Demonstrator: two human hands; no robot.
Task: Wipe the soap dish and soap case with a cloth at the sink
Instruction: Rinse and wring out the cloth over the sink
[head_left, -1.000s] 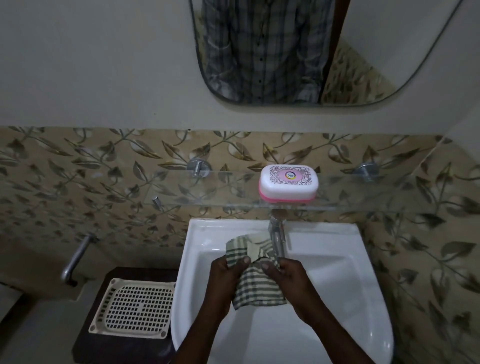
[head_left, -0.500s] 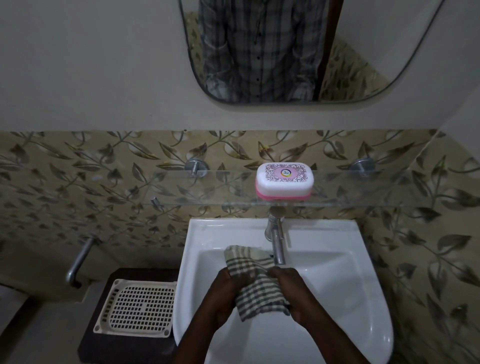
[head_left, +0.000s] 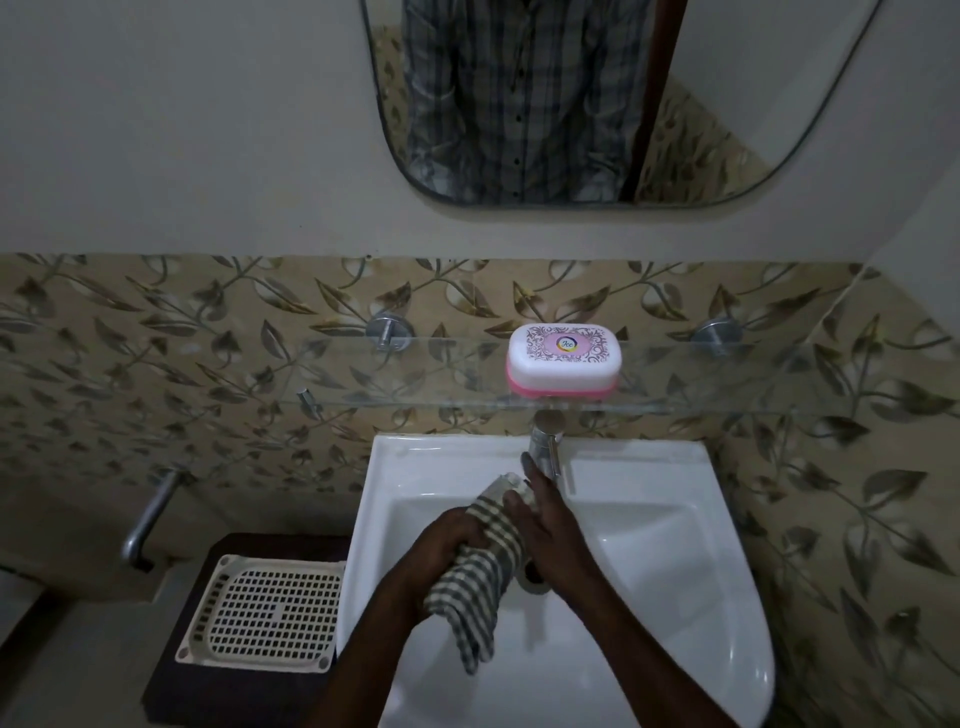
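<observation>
Soap case (head_left: 563, 361) above the sink (head_left: 675, 467) and soap dish (head_left: 265, 608) left of it seem unwiped; our left hand (head_left: 447, 545) grips the cloth (head_left: 478, 582), right hand (head_left: 550, 530) flat against it.

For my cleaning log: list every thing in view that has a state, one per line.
soap case: lid closed, on the glass shelf, untouched.
soap dish: flat on the dark stand beside the sink, untouched.
cloth: bunched, held over the sink basin.
left hand: grips the cloth.
right hand: fingers straight, pressed against the cloth.
tap: no stream visible.
</observation>
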